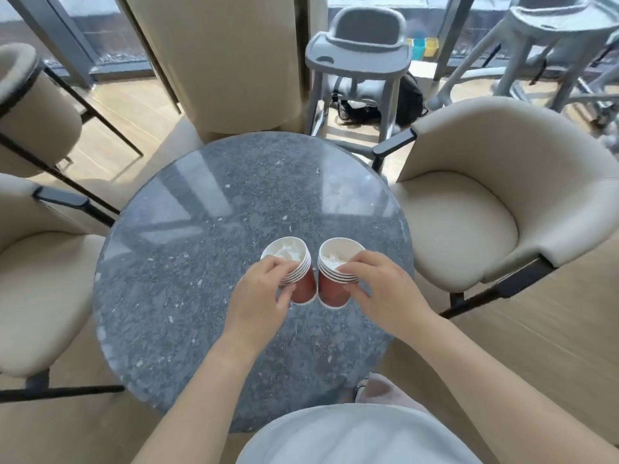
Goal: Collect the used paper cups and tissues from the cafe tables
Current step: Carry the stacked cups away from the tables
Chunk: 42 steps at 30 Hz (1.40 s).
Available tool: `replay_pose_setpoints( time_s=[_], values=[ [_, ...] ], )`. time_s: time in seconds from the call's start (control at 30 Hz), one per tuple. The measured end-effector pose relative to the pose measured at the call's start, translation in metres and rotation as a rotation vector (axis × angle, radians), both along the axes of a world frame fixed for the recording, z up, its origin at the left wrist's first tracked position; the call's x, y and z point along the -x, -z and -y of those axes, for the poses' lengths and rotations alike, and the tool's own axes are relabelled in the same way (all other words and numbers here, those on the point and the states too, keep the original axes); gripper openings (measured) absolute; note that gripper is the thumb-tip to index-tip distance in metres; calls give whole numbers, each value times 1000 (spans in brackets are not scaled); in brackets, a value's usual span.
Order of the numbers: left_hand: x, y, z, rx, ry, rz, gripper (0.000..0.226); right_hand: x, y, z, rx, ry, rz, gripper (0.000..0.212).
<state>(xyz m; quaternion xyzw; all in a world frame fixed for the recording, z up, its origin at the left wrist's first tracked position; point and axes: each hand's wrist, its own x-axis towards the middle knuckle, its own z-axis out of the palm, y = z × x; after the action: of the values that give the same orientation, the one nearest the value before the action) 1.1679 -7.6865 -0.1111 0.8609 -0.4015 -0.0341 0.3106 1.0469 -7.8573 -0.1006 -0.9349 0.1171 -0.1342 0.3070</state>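
Pale grey cloth (361, 437), the person's clothing, fills the near bottom edge of my view, and both bare forearms reach out from it over the worktop (201, 246), a round slab of speckled grey stone with a glossy face. The left hand (264, 289) has its fingers and thumb curled round the rims of the left cup stack (303, 286), several red-brown paper cups nested together with white lips. The right hand (382, 289) grips the right cup stack (330, 291) the same way, fingertips on the rims and thumb on the side. The two stacks stand just beside each other over the middle of the worktop, mouths up. I cannot tell whether their bases rest on the stone or hang just above it. A crumpled white tissue (288, 252) sits inside the top cup of the left stack, and another tissue (335, 259) inside the top cup of the right one. A beige armchair (485, 212) with dark legs is drawn up on the right of the worktop, and a second beige armchair (43, 279) on the left. Past the far rim stands a broad beige column (217, 61), and beside it a grey high chair (358, 61) with a black bag (402, 102) on the wooden floor behind its legs. A second high chair (552, 45) stands farther right by the windows.
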Motion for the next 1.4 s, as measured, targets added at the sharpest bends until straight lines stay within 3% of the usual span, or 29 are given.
replay_pose_setpoints(
  time_s=[0.13, 0.43, 0.73, 1.4],
  values=[
    [16, -7, -14, 18, 150, 30, 36, 33, -8, -30, 24, 140, 3, 25],
    [88, -8, -12, 12, 530, -110, 37, 148, -11, -87, 74, 470, -52, 24],
    [185, -18, 19, -40, 896, -58, 52, 265, -15, -118, 54, 798, 29, 29],
    [644, -23, 37, -166, 1455, 7, 40, 702, -9, -229, 13, 1404, -9, 29]
  ],
)
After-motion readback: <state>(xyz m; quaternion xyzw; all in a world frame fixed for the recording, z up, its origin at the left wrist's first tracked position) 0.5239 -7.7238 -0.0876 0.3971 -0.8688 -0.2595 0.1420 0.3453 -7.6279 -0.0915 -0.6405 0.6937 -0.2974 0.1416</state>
